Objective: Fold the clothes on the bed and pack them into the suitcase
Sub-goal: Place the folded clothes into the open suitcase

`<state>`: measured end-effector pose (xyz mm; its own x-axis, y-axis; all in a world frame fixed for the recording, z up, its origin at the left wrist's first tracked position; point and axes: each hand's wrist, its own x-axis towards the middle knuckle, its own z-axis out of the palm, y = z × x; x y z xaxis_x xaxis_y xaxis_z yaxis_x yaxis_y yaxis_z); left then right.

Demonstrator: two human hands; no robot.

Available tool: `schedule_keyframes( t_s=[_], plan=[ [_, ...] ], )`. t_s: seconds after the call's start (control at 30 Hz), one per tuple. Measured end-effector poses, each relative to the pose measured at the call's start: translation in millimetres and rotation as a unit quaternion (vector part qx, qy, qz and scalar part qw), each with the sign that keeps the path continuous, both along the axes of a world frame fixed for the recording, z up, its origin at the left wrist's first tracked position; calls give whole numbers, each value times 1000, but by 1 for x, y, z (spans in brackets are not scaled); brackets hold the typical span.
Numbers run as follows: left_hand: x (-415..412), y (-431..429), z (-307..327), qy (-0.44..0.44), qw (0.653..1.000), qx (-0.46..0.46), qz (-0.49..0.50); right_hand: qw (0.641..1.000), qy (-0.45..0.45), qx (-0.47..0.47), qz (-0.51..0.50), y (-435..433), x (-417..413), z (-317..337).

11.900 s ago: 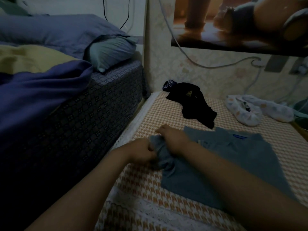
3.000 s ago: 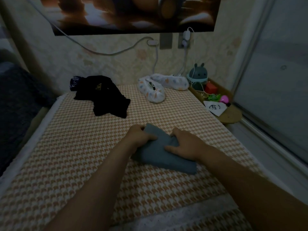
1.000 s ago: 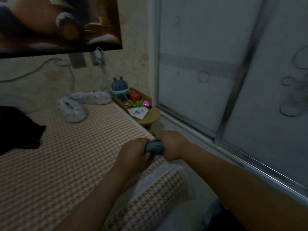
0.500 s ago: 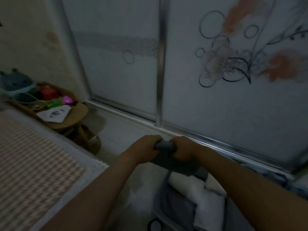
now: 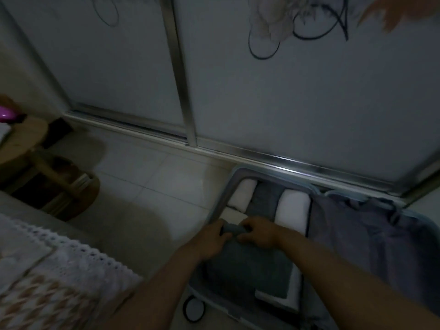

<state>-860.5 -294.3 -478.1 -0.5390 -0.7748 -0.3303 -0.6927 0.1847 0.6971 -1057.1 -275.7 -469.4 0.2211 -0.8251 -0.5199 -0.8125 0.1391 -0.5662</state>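
Compared with half a second ago, the camera has tipped down and the hands have come lower: the folded grey garment [image 5: 247, 265] that was held up in front of the sliding doors is now down over the open suitcase [image 5: 222, 198], and a lot more of the case is in view.

Head view, the only one here: the left hand [image 5: 210, 239] and the right hand [image 5: 258, 232] sit close together, both clenched on the far edge of the grey garment, with a little roll of the fabric showing between the fingers [image 5: 247, 228]. The rest of the garment spreads out below the knuckles toward the person, lying across the near part of the case's packed half. Whether it's fully resting there or still partly held up is hard to tell, the shot is dim and a bit blurry.

Just past the fingertips there's a white rolled item [image 5: 291, 210], and further out to the left of it another white roll [image 5: 242, 194], with a grey piece [image 5: 265, 198] tucked between them. To the right of the right hand is the case's other half, covered by a loose purple-grey lining [image 5: 362, 234]. Beyond everything runs the metal track of the sliding doors [image 5: 262, 91]. Off to the left of the left hand are the tiled floor [image 5: 154, 186], a wooden stool [image 5: 31, 139], and the lace-edged bed [image 5: 47, 282] corner.
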Motion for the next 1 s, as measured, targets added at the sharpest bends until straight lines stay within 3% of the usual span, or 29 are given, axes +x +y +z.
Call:
schedule_keyframes(
  t_s=[0.07,0.2,0.33,0.47,0.57,0.67,0.87,1.0],
  plan=[
    [5,6,-28,-54,998,-20,-16,1000,5,14,7,8,9,-30],
    [18,8,-65,-118,967,-212,-72,996,16,-89,-17,27,31,-80],
    [17,19,-84,-97,940,-293,-147,972,151,-182,-3,54,25,-105],
    [11,35,-98,-127,945,-227,-197,939,259,-207,-95,77,13,-121],
    [8,46,-96,-177,944,-191,-200,962,173,-124,-170,80,25,-128],
    [14,51,-97,-212,940,-193,-183,968,107,-98,-205,78,46,-154],
    [21,46,-116,-258,930,-168,-202,946,156,-233,-161,90,55,-151],
    [9,41,-123,-307,916,-166,-199,934,159,-315,-48,100,45,-148]
  ],
)
